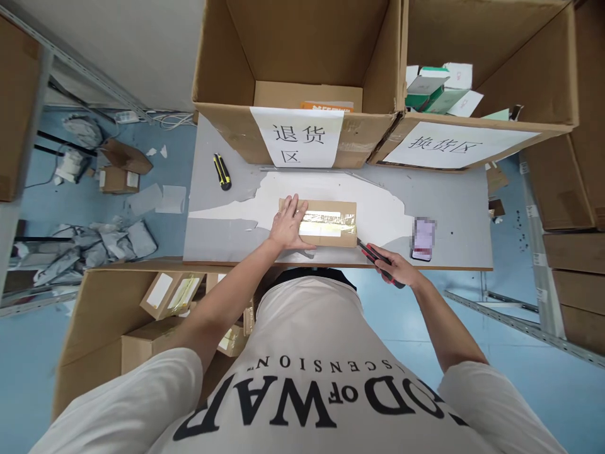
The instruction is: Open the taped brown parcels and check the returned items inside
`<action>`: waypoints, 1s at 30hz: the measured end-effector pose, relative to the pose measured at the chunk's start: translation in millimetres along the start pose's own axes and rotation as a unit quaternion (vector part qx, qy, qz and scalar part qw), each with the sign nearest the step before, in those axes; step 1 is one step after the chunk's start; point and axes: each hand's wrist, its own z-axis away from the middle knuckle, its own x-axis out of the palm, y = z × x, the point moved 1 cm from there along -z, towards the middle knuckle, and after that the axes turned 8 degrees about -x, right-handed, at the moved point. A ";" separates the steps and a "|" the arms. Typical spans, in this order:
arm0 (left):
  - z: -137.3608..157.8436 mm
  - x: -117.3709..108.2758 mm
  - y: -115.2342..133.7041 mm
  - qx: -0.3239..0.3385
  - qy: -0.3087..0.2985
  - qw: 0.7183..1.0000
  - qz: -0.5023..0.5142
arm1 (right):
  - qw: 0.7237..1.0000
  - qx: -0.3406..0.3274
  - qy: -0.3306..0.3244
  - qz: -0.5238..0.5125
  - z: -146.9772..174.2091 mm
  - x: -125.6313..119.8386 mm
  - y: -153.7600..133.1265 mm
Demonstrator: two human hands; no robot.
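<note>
Shirt (312, 328) lies nearest; left hand (289, 226) spreads over a taped, seemingly unopened carton (331, 224); right hand (399, 268) grips a cutter (372, 253) at its corner.

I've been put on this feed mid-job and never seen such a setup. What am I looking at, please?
There is no robot here: the single picture comes from a camera worn on a person's head, looking forward and down. The bare hands are the wearer's. The left hand rests on a taped cardboard box; the right hand holds a red-and-black knife, its tip near the box's right end. Also on the table lie a yellow-and-black cutter, left, and a phone, right.
</note>
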 end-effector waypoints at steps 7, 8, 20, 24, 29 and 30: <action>1.2 1.3 -2.5 0.017 -0.002 1.000 -0.014 | 0.977 -0.039 0.191 0.082 3.3 -11.5 34.1; 1.5 1.6 -2.7 0.019 0.003 1.000 -0.016 | 0.964 -0.042 0.230 0.125 -4.7 -10.8 39.2; 60.6 25.5 20.7 0.068 0.050 0.996 -0.027 | 0.849 0.020 0.382 0.365 -96.5 16.0 100.6; 73.5 38.4 20.9 0.062 0.054 0.996 -0.029 | 0.843 0.026 0.373 0.387 -91.7 21.4 98.3; 73.7 44.0 18.0 0.064 0.055 0.996 -0.023 | 0.809 -0.117 0.393 0.422 -88.5 21.6 23.6; 73.4 44.5 17.9 0.062 0.055 0.996 -0.020 | 0.805 -0.171 0.369 0.433 -91.5 23.6 1.7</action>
